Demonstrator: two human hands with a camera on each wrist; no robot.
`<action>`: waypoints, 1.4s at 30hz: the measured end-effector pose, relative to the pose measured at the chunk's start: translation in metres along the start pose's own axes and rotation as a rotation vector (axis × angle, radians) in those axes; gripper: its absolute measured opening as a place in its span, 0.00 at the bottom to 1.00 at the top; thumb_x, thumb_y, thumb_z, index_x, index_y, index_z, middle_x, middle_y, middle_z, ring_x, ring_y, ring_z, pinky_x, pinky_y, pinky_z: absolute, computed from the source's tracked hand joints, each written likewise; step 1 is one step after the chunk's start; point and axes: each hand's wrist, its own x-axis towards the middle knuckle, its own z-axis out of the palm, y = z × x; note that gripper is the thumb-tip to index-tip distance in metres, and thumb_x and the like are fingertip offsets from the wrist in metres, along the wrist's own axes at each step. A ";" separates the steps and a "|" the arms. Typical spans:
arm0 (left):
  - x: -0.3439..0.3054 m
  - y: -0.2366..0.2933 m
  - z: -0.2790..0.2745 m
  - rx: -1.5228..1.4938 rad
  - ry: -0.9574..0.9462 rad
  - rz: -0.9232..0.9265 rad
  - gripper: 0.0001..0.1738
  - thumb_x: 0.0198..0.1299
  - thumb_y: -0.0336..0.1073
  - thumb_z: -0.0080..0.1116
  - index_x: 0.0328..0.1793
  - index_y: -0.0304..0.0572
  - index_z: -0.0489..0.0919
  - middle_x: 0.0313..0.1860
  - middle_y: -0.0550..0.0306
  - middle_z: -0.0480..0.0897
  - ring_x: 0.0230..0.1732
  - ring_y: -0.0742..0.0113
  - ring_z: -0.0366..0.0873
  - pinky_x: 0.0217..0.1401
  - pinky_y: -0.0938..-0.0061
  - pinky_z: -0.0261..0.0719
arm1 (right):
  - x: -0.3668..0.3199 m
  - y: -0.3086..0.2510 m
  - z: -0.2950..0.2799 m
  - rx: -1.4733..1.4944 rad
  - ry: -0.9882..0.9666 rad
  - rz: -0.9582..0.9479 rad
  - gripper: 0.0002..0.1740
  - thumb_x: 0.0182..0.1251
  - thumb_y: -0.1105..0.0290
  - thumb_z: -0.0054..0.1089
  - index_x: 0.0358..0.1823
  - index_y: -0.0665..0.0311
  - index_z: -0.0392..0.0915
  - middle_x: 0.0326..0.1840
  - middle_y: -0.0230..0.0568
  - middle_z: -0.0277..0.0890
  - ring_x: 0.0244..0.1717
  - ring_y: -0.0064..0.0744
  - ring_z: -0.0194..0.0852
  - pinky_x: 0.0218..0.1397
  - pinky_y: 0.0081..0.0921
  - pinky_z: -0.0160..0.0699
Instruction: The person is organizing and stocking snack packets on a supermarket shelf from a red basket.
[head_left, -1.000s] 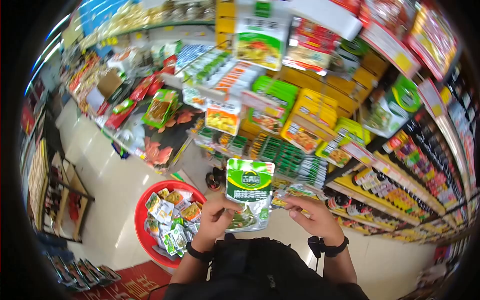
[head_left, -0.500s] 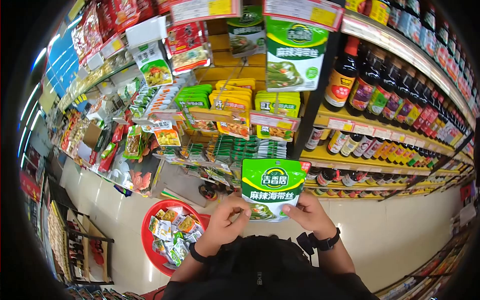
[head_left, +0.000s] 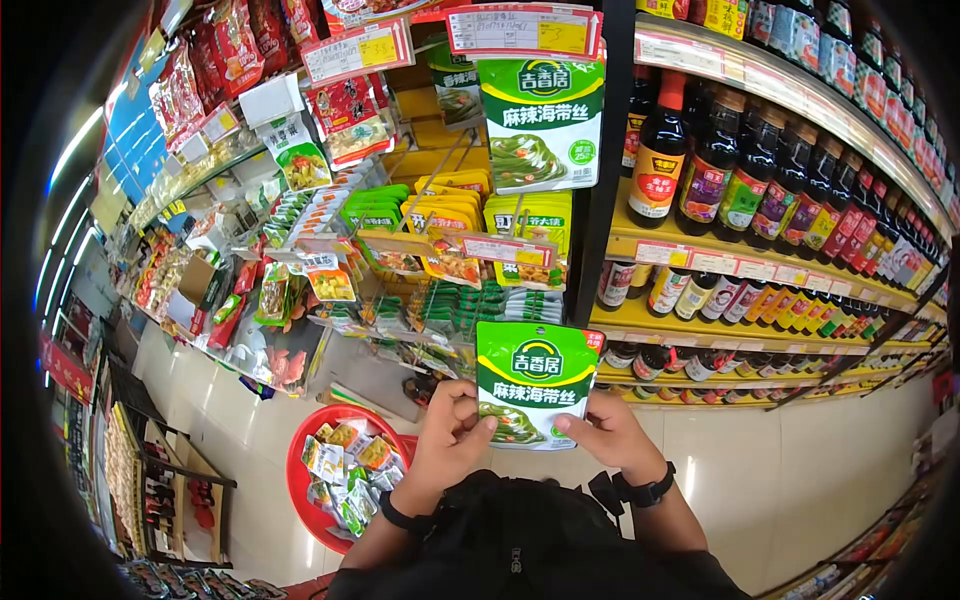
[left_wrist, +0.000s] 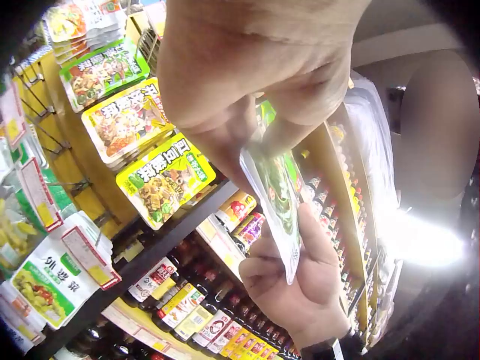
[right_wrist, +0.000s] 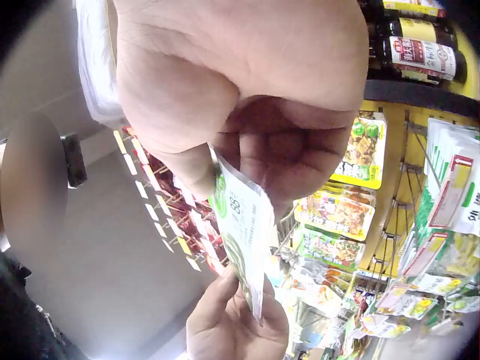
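Observation:
A green and white food pouch (head_left: 537, 385) with a picture of green strips faces the wearer at chest height in the head view. My left hand (head_left: 452, 440) pinches its left edge, thumb over the front and fingers curled behind. On the opposite edge my right hand (head_left: 615, 435) grips it the same way, thumb on the lower right corner. Seen nearly edge-on in the left wrist view, the pouch (left_wrist: 274, 199) spans both hands. The right wrist view also shows the pouch (right_wrist: 241, 225) between thumb and fingers.
A red basket (head_left: 297, 470) holding several small packets stands on the floor at lower left. Ahead, a matching pouch (head_left: 545, 130) hangs on a rack beside yellow packets (head_left: 440, 225). Sauce bottles (head_left: 655, 165) line yellow shelves at the right. Price tags (head_left: 525, 30) jut out over the rack.
The right hand, apart from the pouch a second ago, now grips its right edge. The view has turned right toward the bottle shelves. Over the last half second the pouch has barely moved.

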 end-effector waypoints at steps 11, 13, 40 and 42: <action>0.012 -0.004 -0.003 0.017 -0.038 0.002 0.13 0.69 0.22 0.52 0.58 0.33 0.68 0.48 0.54 0.83 0.47 0.77 0.79 0.46 0.81 0.75 | 0.010 0.005 -0.006 -0.101 0.034 -0.042 0.11 0.71 0.68 0.62 0.47 0.66 0.82 0.37 0.34 0.85 0.36 0.17 0.76 0.41 0.22 0.76; 0.011 -0.007 -0.007 0.015 -0.033 0.000 0.13 0.69 0.23 0.52 0.57 0.34 0.69 0.48 0.55 0.83 0.47 0.77 0.79 0.47 0.81 0.75 | 0.014 0.008 -0.007 -0.129 0.025 -0.035 0.10 0.70 0.68 0.63 0.46 0.67 0.83 0.36 0.35 0.85 0.35 0.18 0.76 0.40 0.22 0.76; -0.006 -0.030 -0.028 -0.088 0.059 0.031 0.10 0.69 0.24 0.55 0.54 0.36 0.72 0.40 0.63 0.82 0.35 0.86 0.72 0.34 0.86 0.66 | 0.023 0.016 0.017 -0.178 -0.062 0.037 0.11 0.71 0.67 0.61 0.47 0.68 0.81 0.39 0.36 0.85 0.40 0.19 0.78 0.44 0.22 0.76; -0.006 -0.031 -0.029 -0.088 0.054 0.035 0.10 0.69 0.24 0.55 0.54 0.36 0.72 0.39 0.63 0.82 0.34 0.86 0.71 0.33 0.86 0.64 | 0.022 0.014 0.018 -0.179 -0.061 0.037 0.11 0.72 0.67 0.61 0.48 0.67 0.81 0.39 0.35 0.84 0.41 0.19 0.78 0.45 0.22 0.76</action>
